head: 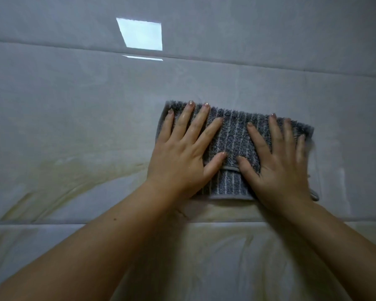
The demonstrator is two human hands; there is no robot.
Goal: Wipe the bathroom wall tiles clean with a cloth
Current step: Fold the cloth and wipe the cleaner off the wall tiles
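Observation:
A folded grey cloth [234, 135] with thin pale stripes lies flat against the pale wall tiles [74, 118], right of centre. My left hand [182, 155] presses on its left half with fingers straight and spread. On its right half my right hand [278, 161] presses the same way, slightly blurred. Both thumbs point toward each other over the cloth's middle. Yellowish streaks [59, 170] mark the tiles left of and below the cloth.
Horizontal grout lines [52, 222] cross the wall below the hands and higher up. A bright rectangular reflection of a window [142, 35] shines on the upper tile. Nothing else stands near the wall.

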